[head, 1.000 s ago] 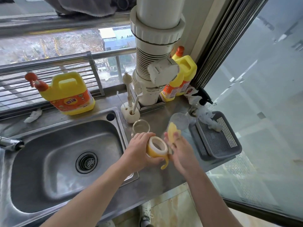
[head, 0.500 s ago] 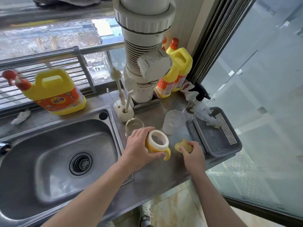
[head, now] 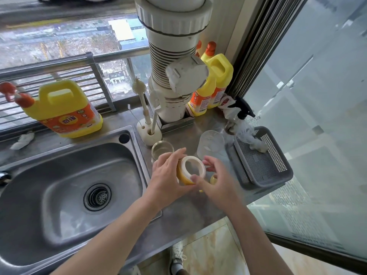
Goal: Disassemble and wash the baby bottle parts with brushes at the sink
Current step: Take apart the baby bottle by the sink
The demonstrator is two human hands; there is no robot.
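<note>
Stainless steel sink [head: 49, 205] set in a steel counter [head: 188, 213]; all positions below are taken from the sink. Just right of its right rim, above the counter, the person holds the yellow bottle collar [head: 183, 178], its white inner ring [head: 202, 169] tilted up toward the person. Left hand [head: 165, 179]: fingers curled round the collar's left side, clamped on it. Right hand [head: 220, 185]: thumb set on the ring's near edge, the other fingers bent toward its far edge, so the hand pinches the collar. Those fingers are blurred and their exact contact cannot be told. A small yellow part [head: 213, 179] shows beneath the right hand; what it is cannot be told.

Behind the hands, off the sink's back right corner: an open clear glass bottle body [head: 161, 148], upright, and right of it a clear plastic cup [head: 210, 144]. A white brush stand [head: 150, 133] sits at that same corner with a bottle brush [head: 139, 88] upright in it. Behind the sink's back rim stands a large yellow detergent jug [head: 65, 110]. Farthest right of the sink, a grey mesh basket [head: 264, 163] lies at the counter's end, a black-topped spray bottle [head: 241, 116] just behind it. Two yellow cleaner bottles [head: 214, 90] stand beside a white drain pipe [head: 174, 46], at the counter's back edge, right of the sink.
</note>
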